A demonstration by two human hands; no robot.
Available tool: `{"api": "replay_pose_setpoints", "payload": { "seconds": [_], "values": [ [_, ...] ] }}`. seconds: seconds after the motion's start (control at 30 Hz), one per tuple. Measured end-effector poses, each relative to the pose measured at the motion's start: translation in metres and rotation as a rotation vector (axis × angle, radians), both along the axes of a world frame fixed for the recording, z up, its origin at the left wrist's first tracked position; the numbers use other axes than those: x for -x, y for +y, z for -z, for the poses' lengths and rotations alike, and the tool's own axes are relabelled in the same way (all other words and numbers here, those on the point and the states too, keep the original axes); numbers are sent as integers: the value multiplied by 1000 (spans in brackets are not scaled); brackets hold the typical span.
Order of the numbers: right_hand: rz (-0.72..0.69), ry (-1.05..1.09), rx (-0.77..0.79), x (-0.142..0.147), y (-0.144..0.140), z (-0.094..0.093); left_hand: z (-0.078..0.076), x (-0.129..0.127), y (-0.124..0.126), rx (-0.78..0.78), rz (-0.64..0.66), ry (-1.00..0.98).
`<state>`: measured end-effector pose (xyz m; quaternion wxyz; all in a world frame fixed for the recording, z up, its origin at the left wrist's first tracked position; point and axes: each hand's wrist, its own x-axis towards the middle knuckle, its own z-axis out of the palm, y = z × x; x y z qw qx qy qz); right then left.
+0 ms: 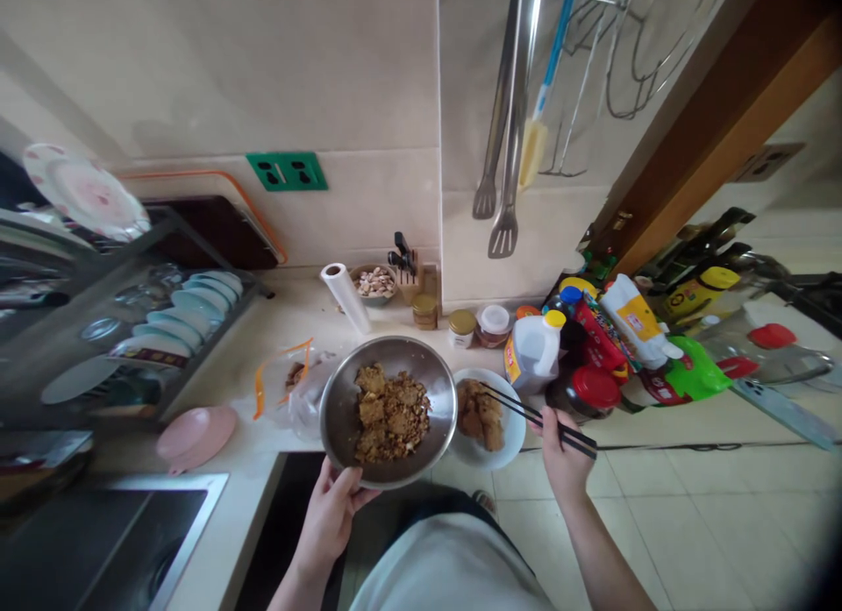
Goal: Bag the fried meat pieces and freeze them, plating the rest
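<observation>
Steel bowl (388, 409) in left hand (332, 510)

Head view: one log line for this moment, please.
left hand: holds steel bowl of brown food, tilted | right hand: holds chopsticks, tips at white plate | counter: jars, bottles

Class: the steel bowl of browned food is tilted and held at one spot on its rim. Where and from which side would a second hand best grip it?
Judging by its pose, grip the steel bowl at its far rim, from the wall side, opposite the left hand pinching the near rim. The thin lip suits a thumb-over pinch and would level the tilt.
</observation>
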<state>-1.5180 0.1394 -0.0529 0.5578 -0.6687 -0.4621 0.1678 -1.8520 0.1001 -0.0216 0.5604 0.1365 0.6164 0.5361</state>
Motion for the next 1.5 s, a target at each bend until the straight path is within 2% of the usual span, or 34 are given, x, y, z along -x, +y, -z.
{"api": "replay_pose_setpoints", "payload": {
  "seconds": [0.13,0.27,0.33,0.4,0.47,0.6,0.7,0.97,1.17,1.37,1.5],
  "values": [
    [-64,-195,-16,-4,-7,-24,0,-4,1,-12,7,-1],
    [-24,-77,-84,-9,-24,-53,-3,-13,5,-7,16,-11],
    [-88,24,-107,-4,-29,-60,-5,-18,7,-7,28,-21],
    [-192,117,-85,8,-29,-59,-6,-23,9,-13,49,-35],
    [-267,195,-61,22,-25,-50,-8,-27,9,-12,82,-56],
    [-308,325,-57,43,-15,-25,-13,-34,7,-12,148,-88],
    [-356,345,-57,45,-14,-16,-16,-38,4,-10,177,-99],
    [-506,142,-120,46,-20,-25,-15,-39,-3,16,198,-90],
    [-441,170,-122,42,-10,-26,-15,-37,-5,6,246,-75],
    [-564,261,-85,38,-10,-23,-17,-39,-7,1,285,-53],
    [-569,297,-54,45,-14,-22,-16,-38,-7,6,281,-55]
  ]
}}
